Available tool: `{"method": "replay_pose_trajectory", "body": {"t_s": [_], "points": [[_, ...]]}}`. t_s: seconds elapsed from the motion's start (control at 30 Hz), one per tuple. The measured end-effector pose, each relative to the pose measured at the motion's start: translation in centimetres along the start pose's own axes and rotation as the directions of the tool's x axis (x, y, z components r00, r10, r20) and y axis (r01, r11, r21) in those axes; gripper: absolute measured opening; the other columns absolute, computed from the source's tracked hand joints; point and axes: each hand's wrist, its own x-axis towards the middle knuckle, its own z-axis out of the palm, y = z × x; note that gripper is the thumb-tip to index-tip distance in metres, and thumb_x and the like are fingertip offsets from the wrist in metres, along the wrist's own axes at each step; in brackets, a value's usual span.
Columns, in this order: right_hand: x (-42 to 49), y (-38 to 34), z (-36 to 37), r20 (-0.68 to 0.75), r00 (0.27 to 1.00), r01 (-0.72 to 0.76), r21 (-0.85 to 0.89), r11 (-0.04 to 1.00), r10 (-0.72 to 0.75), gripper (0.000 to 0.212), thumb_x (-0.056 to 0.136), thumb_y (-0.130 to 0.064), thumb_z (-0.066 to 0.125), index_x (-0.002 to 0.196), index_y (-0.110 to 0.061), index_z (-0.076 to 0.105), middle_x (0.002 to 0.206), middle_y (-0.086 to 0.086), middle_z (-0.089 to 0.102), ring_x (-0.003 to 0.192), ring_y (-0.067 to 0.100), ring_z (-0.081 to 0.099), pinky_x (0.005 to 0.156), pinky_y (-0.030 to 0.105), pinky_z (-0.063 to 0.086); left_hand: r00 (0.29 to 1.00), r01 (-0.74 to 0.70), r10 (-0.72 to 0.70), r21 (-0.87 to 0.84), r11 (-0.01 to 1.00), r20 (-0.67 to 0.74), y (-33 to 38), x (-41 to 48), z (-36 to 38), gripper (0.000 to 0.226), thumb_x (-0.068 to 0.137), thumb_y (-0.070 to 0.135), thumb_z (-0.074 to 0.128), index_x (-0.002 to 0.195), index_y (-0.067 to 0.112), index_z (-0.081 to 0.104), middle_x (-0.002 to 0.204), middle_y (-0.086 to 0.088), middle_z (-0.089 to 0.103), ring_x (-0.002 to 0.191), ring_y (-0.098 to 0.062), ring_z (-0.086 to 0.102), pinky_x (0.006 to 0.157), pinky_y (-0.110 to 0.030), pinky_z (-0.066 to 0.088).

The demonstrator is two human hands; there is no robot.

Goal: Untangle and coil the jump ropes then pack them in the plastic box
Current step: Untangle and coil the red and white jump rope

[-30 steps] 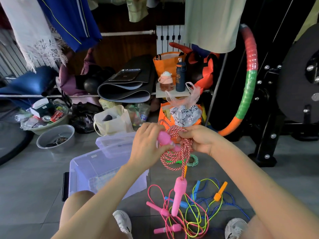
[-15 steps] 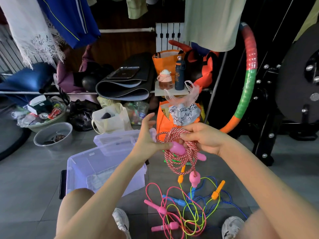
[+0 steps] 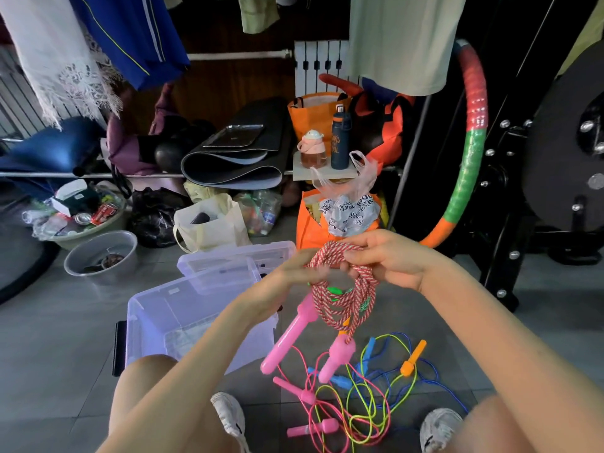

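Grey tiled floor [image 3: 65, 354] is pretty cluttered tbh. A clear plastic box [image 3: 153, 295] sits open on it, with its lid [image 3: 235, 256] lying just behind. Right of the box there's a tangle of thin jump ropes [image 3: 359, 407] in pink, yellow-green and blue, handles mixed in. Further back are a grey basin [image 3: 124, 266], a black bag [image 3: 153, 220], a cream tote bag [image 3: 212, 230] and an orange bag [image 3: 307, 230]. Two white sneakers [image 3: 228, 416] are planted by the ropes.

A cluttered home storage corner with gym gear — laundry [image 3: 402, 40] hangs above a rolled exercise mat [image 3: 235, 168], and a striped hoop [image 3: 470, 152] leans beside a black weight machine [image 3: 562, 152].
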Motion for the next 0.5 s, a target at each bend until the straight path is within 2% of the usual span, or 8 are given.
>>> {"method": "replay_pose_trajectory", "body": {"t_s": [0.1, 0.17, 0.23, 0.3, 0.33, 0.37, 0.43, 0.5], "points": [[-0.3, -0.8, -0.7, 0.024, 0.999, 0.027, 0.112, 0.993, -0.03, 0.031, 0.077, -0.007, 0.054, 0.105, 0.004, 0.058, 0.066, 0.003, 0.061, 0.054, 0.009, 0.055, 0.055, 0.022, 0.042, 0.994, 0.037, -0.011, -0.232, 0.972, 0.111, -0.9, 0.2, 0.0, 0.063, 0.088, 0.059, 0.036, 0.127, 0.013, 0.054, 0.131, -0.011, 0.057, 0.126, -0.029, 0.047, 0.111, -0.044, 0.029], [-0.5, -1.3, -0.9, -0.007, 0.999, 0.051, 0.154, 0.987, -0.05, 0.022, 0.08, -0.005, 0.053, 0.101, 0.001, 0.059, 0.064, 0.003, 0.061, 0.05, 0.009, 0.055, 0.052, 0.021, 0.043, 0.988, 0.104, -0.062, -0.305, 0.947, 0.142, -1.1, 0.5, 0.8, 0.066, 0.089, 0.065, 0.023, 0.128, 0.02, 0.052, 0.125, -0.005, 0.062, 0.119, -0.024, 0.054, 0.106, -0.045, 0.038], [-0.8, -1.6, -1.1, -0.07, 0.995, 0.08, 0.216, 0.973, -0.066, 0.014, 0.087, 0.003, 0.047, 0.096, 0.001, 0.058, 0.063, 0.005, 0.059, 0.047, 0.008, 0.054, 0.049, 0.017, 0.047, 0.983, 0.148, -0.094, -0.384, 0.911, 0.156, -1.3, 0.6, 1.7, 0.066, 0.09, 0.061, 0.013, 0.115, 0.021, 0.059, 0.106, 0.002, 0.07, 0.1, -0.016, 0.064, 0.093, -0.038, 0.05], [-1.0, -2.0, -1.6, -0.153, 0.985, 0.121, 0.277, 0.953, -0.08, 0.017, 0.09, 0.008, 0.043, 0.091, 0.002, 0.058, 0.061, 0.007, 0.059, 0.045, 0.008, 0.055, 0.048, 0.016, 0.048, 0.991, 0.131, -0.111, -0.411, 0.902, 0.072, -1.8, 0.5, 2.5, 0.06, 0.086, 0.059, 0.025, 0.094, 0.013, 0.062, 0.079, 0.001, 0.068, 0.069, -0.012, 0.062, 0.065, -0.026, 0.053], [-1.1, -2.1, -1.9, -0.196, 0.977, 0.141, 0.28, 0.95, -0.087, 0.018, 0.09, 0.01, 0.042, 0.09, 0.002, 0.058, 0.059, 0.007, 0.059, 0.044, 0.007, 0.055, 0.048, 0.015, 0.048, 0.994, 0.102, -0.104, -0.383, 0.918, 0.015, -2.0, 0.3, 2.7, 0.051, 0.084, 0.056, 0.034, 0.087, 0.012, 0.059, 0.069, 0.002, 0.063, 0.059, -0.01, 0.056, 0.056, -0.021, 0.047], [-1.2, -2.2, -2.1, -0.238, 0.967, 0.156, 0.266, 0.951, -0.092, 0.019, 0.09, 0.01, 0.042, 0.091, 0.002, 0.059, 0.057, 0.007, 0.06, 0.043, 0.006, 0.055, 0.048, 0.014, 0.049, 0.996, 0.067, -0.083, -0.32, 0.945, -0.037, -2.1, 0.1, 2.8, 0.043, 0.083, 0.052, 0.039, 0.083, 0.012, 0.056, 0.064, 0.003, 0.059, 0.055, -0.008, 0.05, 0.052, -0.019, 0.043], [-1.3, -2.4, -2.8, -0.322, 0.942, 0.184, 0.244, 0.952, -0.099, 0.02, 0.09, 0.011, 0.042, 0.099, 0.004, 0.059, 0.06, 0.01, 0.059, 0.043, 0.006, 0.055, 0.047, 0.014, 0.049, 0.995, 0.003, -0.015, -0.122, 0.993, -0.097, -2.8, -0.2, 2.5, 0.036, 0.088, 0.046, 0.04, 0.082, 0.013, 0.054, 0.068, 0.005, 0.055, 0.059, -0.007, 0.047, 0.057, -0.017, 0.041], [-1.1, -2.1, -3.2, -0.396, 0.914, 0.209, 0.263, 0.942, -0.092, 0.026, 0.09, 0.012, 0.043, 0.111, 0.006, 0.056, 0.063, 0.011, 0.058, 0.043, 0.007, 0.056, 0.046, 0.014, 0.048, 0.991, -0.045, 0.053, 0.072, 0.996, -0.121, -3.1, -0.4, 1.9, 0.027, 0.097, 0.031, 0.039, 0.083, 0.013, 0.053, 0.076, 0.0, 0.051, 0.067, -0.006, 0.044, 0.066, -0.017, 0.038]]}}
